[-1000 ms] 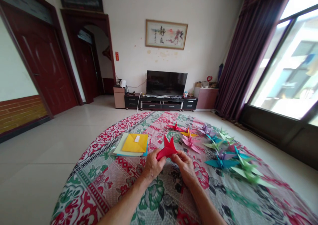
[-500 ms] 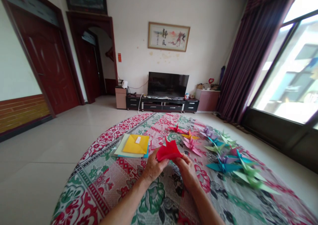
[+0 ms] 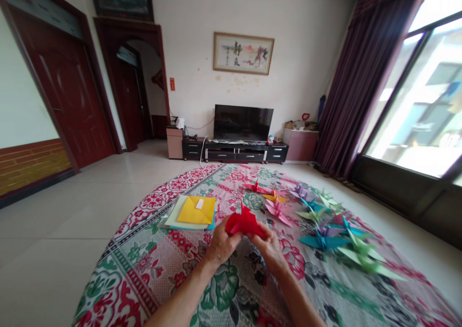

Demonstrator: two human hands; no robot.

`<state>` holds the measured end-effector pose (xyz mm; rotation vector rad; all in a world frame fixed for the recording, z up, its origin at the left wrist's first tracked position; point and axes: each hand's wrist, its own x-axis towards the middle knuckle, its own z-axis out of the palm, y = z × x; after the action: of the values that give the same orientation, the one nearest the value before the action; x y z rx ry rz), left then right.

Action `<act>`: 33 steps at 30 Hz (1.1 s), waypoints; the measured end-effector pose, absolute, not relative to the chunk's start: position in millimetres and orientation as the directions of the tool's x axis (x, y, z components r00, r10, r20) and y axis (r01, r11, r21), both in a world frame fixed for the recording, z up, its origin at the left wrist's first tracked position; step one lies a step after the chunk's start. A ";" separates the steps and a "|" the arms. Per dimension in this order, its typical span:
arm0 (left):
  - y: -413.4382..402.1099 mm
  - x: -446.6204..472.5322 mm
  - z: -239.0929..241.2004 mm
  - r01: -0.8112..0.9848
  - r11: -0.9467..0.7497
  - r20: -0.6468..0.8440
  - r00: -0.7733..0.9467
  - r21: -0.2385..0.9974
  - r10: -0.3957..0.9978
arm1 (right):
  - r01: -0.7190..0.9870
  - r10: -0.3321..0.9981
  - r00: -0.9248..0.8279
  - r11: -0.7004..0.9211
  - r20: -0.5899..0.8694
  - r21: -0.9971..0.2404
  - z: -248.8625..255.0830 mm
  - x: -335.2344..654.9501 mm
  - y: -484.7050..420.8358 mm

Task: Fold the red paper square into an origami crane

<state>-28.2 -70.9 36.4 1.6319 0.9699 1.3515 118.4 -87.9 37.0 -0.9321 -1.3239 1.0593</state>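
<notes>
Between my two hands is a red folded paper crane [image 3: 245,220], held above the patterned tablecloth with a point of paper sticking up at its far side. My left hand [image 3: 223,243] pinches its left wing, and my right hand [image 3: 266,243] pinches the right one. The fingertips partly hide behind the paper. Left of the hands lies a stack of paper with a yellow sheet [image 3: 193,210] on top, over pale green and blue sheets. Several finished paper cranes stand to the right, among them a pink crane [image 3: 277,210] and a blue crane [image 3: 324,239].
The round table wears a floral tablecloth [image 3: 151,250]. More cranes, such as a light green one [image 3: 368,257], spread along its right side. Beyond the table are a television [image 3: 243,122] on a low black cabinet [image 3: 224,155] and a purple curtain [image 3: 346,101] by the window.
The red paper has changed from a wide, open shape to a narrower one with its middle point standing up more. Both hands have stayed in nearly the same place.
</notes>
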 end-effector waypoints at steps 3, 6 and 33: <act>-70.9 -27.7 34.9 0.047 -0.382 0.372 0.143 0.923 0.917 | 0.007 0.954 -0.027 0.297 0.297 -0.955 37.7 119.1 -88.2; -68.7 -26.5 29.5 -0.036 -0.328 0.329 0.142 0.944 0.933 | 0.045 0.951 0.000 0.310 0.310 -0.950 35.2 119.3 -86.9; -66.5 -27.4 23.6 0.047 -0.360 0.348 0.167 0.932 0.923 | 0.084 0.946 -0.023 0.325 0.324 -0.942 26.7 122.1 -84.2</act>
<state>-27.4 -66.5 23.6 1.6004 0.9517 1.3081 122.1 -84.2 26.7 -1.0173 -1.4172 0.9245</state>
